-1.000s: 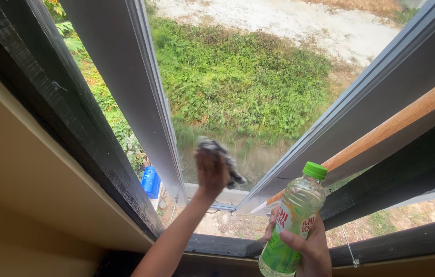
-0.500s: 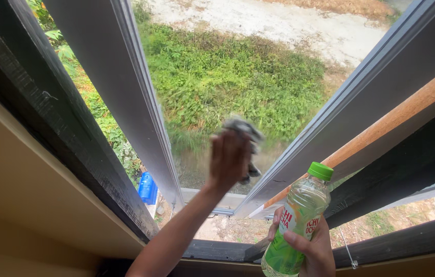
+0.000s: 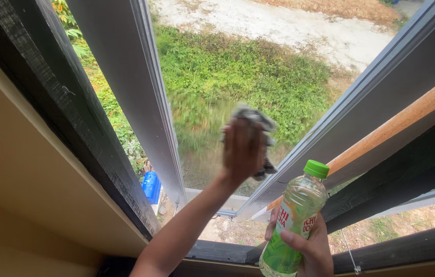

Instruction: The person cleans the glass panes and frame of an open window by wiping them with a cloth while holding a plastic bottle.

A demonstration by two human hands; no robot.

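Observation:
My left hand [image 3: 242, 151] presses a crumpled grey cloth [image 3: 256, 119] flat against the window glass [image 3: 238, 77], between the two grey sash frames. The glass around the cloth looks smeared and wet. My right hand [image 3: 307, 246] holds a clear plastic bottle [image 3: 294, 218] with a green cap and a green label, upright, low at the right, in front of the sill. The bottle's lower part holds a pale liquid.
A dark wooden window frame [image 3: 48, 107] runs along the left and a dark sill [image 3: 391, 249] along the bottom. A wooden bar [image 3: 407, 115] crosses at the right. Outside lie green plants, a pale path and a blue container [image 3: 150, 185].
My left hand has carried the cloth up the glass and a little to the right, leaving a smeared streak. The bottle in my right hand has hardly moved.

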